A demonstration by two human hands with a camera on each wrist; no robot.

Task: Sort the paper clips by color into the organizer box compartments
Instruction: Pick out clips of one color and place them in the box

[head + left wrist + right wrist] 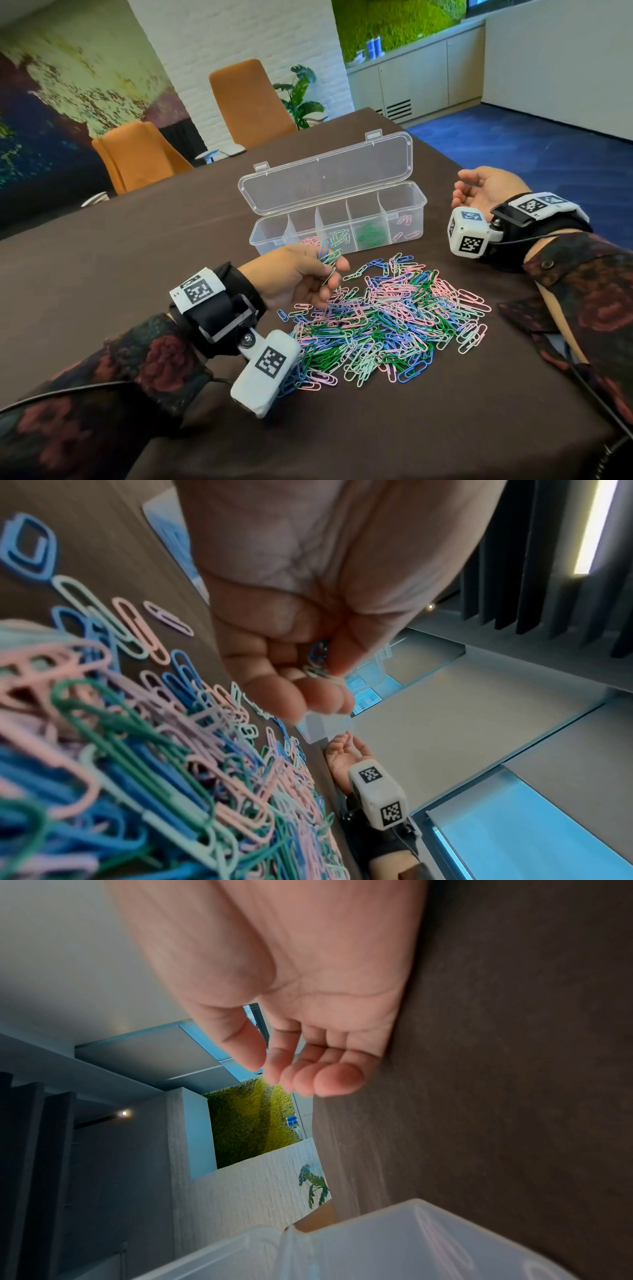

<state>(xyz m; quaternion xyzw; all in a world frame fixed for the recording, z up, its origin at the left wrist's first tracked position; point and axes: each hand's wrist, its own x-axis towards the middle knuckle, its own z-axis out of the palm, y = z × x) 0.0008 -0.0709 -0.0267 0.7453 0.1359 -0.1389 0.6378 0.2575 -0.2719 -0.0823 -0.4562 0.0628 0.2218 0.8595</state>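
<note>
Open desk [102, 260] left of the organizer box [337, 219] and bare desk to its right, around the idle right hand [486, 192]. Box tops unobstructed — lid [325, 171] standing behind. Paper-clip pile [387, 315] spread just before the box — left hand [294, 277] over its near-left edge.

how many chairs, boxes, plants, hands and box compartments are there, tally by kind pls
orange chairs: 2
organizer box: 1
box compartments: 5
potted plant: 1
hands: 2, the left hand and the right hand
total: 11
The loose paper clips on the table are too many and too tangled to count.
</note>
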